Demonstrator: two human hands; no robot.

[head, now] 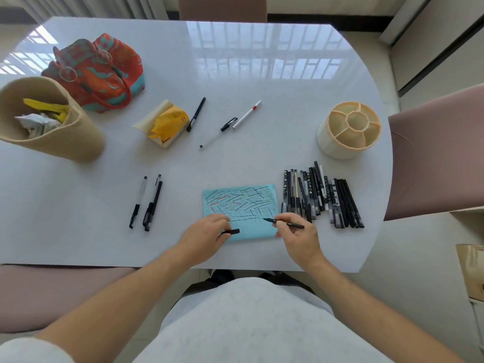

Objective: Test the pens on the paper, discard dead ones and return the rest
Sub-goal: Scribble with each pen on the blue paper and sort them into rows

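- While its tip rests on the blue paper [239, 205], a black pen [284, 222] is pinched in the right hand [298, 238].
- The left hand [203, 238] pinches what looks like the cap [231, 231], at the paper's left edge.
- Right of the paper, a pen pile [322, 195] lies on the bench [235, 74].

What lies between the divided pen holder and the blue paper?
In the head view, the row of dark pens lies on the table between the pen holder and the blue paper.

Five loose pens [196, 114] on the table, one paper [239, 205], one holder [349, 129], one bin [49, 119], one bag [99, 72]
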